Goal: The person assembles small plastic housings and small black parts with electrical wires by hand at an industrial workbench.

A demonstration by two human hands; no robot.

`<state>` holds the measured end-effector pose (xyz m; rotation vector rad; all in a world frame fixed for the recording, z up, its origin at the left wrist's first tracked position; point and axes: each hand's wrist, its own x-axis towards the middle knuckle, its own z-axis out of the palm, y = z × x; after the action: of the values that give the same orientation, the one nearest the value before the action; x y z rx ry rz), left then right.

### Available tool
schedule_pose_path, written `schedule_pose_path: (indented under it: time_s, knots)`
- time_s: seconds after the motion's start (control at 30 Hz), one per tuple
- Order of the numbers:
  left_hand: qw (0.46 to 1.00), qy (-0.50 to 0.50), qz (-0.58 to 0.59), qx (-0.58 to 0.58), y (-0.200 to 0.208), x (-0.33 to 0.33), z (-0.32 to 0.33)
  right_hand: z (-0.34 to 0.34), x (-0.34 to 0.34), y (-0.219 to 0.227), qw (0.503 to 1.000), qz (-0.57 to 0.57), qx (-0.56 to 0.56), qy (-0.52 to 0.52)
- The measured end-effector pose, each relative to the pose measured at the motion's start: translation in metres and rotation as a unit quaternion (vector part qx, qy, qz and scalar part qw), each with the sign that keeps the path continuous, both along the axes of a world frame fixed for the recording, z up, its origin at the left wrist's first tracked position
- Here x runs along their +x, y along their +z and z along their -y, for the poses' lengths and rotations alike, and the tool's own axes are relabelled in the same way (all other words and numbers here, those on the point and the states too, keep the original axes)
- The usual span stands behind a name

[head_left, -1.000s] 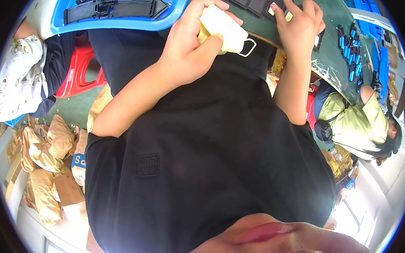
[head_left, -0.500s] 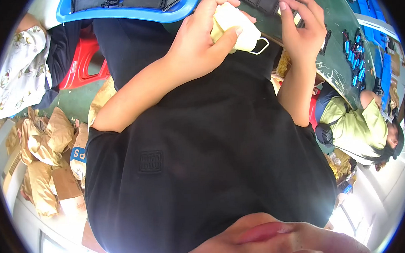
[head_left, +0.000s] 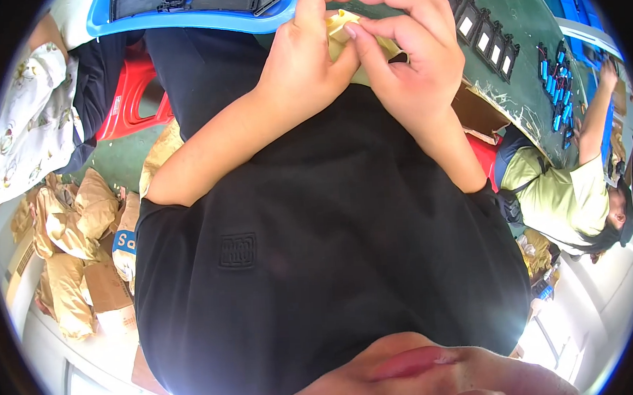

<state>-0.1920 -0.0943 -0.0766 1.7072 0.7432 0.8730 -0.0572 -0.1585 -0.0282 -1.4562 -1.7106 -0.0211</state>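
My left hand [head_left: 309,53] is closed round a pale yellow wad of what looks like thin sheets [head_left: 343,28]. My right hand [head_left: 420,55] meets it there, thumb and fingers bent together at the wad's upper edge. Whether a separate small piece sits between the right fingertips is hidden. Beyond my right hand, a row of black plastic frames [head_left: 485,38] lies on the green table [head_left: 520,90]; several carry a white rectangle.
A blue tray [head_left: 203,20] holding black plastic parts stands at the upper left. Small blue cylinders with dark wires [head_left: 555,81] lie on the table at right. A cardboard box [head_left: 481,112] sits below the table edge. A co-worker in a light green shirt [head_left: 560,201] is at the right.
My right hand has come left from the black frames to the pale yellow wad. My left hand has turned the wad slightly. The co-worker's arm has stretched out.
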Motion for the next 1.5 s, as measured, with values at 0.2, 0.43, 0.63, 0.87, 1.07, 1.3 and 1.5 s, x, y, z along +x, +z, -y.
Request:
schedule_pose_path:
  time_s: [0.2, 0.43, 0.63, 0.87, 1.07, 1.3, 1.5]
  knots:
    - [0.935, 0.002, 0.228, 0.270, -0.063, 0.012, -0.021, -0.003, 0.008, -0.032, 0.996, 0.065, 0.038, 0.038]
    - [0.997, -0.070, -0.035, -0.022, -0.010, -0.010, -0.007, -0.002, 0.013, -0.002, 0.971, 0.044, -0.020, 0.235]
    - [0.996, -0.072, -0.010, 0.053, -0.020, -0.004, -0.005, -0.001, 0.092, 0.001, 0.995, 0.030, -0.048, -0.076]
    - [0.994, -0.095, 0.047, 0.020, -0.025, -0.005, -0.004, -0.011, 0.107, -0.010, 0.980, 0.072, -0.171, -0.075]
    - [0.994, -0.100, 0.037, 0.009, -0.021, -0.009, -0.005, -0.019, 0.109, -0.019, 0.973, 0.140, -0.175, -0.053]
    - [0.994, -0.100, 0.040, -0.001, -0.020, -0.011, -0.005, -0.022, 0.101, -0.027, 0.970, 0.143, -0.171, -0.099]
    - [0.991, -0.101, 0.083, 0.019, -0.024, -0.009, -0.004, -0.024, 0.096, -0.043, 0.994, -0.086, -0.068, -0.019]
